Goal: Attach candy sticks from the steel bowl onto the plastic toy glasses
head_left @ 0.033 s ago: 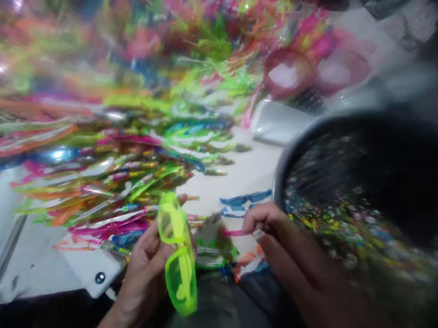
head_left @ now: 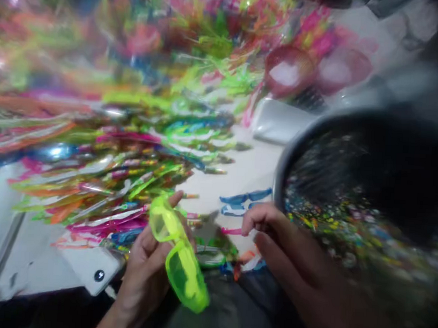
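My left hand is closed on a pair of neon yellow-green glasses, which slants downward to the right with its arms folded behind the lenses. My right hand is curled, thumb and forefinger close together; a small whitish spot shows at their tips, too blurred to name. Just beyond that hand lie blue glasses frames on the white table. Between my hands are a green frame and an orange-and-white piece, both partly covered.
At the right stands a large dark-rimmed tub holding many tiny multicoloured bits. A heap of bright glasses and strips spreads over the left and back. There are a white phone, a silvery-white case and a pink round container.
The yellow-green glasses have tilted in my left hand: their lower end has swung right and their upper end left. My right hand has barely shifted.
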Demonstrator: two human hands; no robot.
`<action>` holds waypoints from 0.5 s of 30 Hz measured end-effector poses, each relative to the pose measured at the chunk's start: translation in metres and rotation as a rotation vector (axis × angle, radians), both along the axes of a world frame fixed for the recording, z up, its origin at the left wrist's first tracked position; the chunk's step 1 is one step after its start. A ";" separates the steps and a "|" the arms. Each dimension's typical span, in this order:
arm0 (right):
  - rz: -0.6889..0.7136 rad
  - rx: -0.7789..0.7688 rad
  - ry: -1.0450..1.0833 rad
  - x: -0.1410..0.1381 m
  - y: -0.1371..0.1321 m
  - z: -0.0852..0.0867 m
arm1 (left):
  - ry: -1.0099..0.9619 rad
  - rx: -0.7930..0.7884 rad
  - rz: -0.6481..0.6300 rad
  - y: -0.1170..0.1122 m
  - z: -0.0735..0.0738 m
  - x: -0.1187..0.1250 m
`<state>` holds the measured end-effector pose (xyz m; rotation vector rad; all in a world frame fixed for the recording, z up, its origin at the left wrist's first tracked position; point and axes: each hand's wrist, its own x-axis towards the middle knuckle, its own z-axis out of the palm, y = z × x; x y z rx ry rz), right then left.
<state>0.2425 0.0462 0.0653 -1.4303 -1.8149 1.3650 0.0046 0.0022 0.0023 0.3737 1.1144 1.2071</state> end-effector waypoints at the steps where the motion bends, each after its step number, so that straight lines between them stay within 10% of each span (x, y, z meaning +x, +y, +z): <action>1: 0.030 -0.020 0.005 -0.002 0.002 0.002 | -0.011 0.026 0.017 0.002 0.002 0.004; 15: 0.080 -0.053 0.095 -0.013 0.008 0.001 | 0.066 0.472 0.019 0.003 0.004 0.004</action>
